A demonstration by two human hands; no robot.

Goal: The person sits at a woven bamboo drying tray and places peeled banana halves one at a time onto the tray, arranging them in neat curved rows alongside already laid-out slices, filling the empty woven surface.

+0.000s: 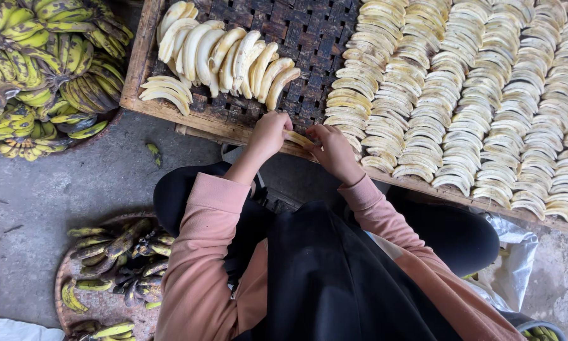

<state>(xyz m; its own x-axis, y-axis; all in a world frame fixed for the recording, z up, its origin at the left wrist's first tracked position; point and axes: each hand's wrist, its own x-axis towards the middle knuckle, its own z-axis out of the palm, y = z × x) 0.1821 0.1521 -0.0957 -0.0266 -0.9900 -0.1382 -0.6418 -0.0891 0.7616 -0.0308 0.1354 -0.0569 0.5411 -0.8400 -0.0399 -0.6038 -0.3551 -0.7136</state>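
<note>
Your left hand [269,134] and right hand [334,150] meet at the near edge of the woven drying rack [309,38], fingers of both closed on one peeled banana slice [298,139] held between them (just above the rim). Rows of slices [473,101] fill the rack's right side; whole peeled bananas [227,60] lie left.

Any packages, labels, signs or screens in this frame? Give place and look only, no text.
No labels, signs or screens.
White plastic bag: on the floor at lower right, under the woven tray's edge, crumpled, translucent white.
White sheet or bag: bottom left corner, only its edge in view.
</note>
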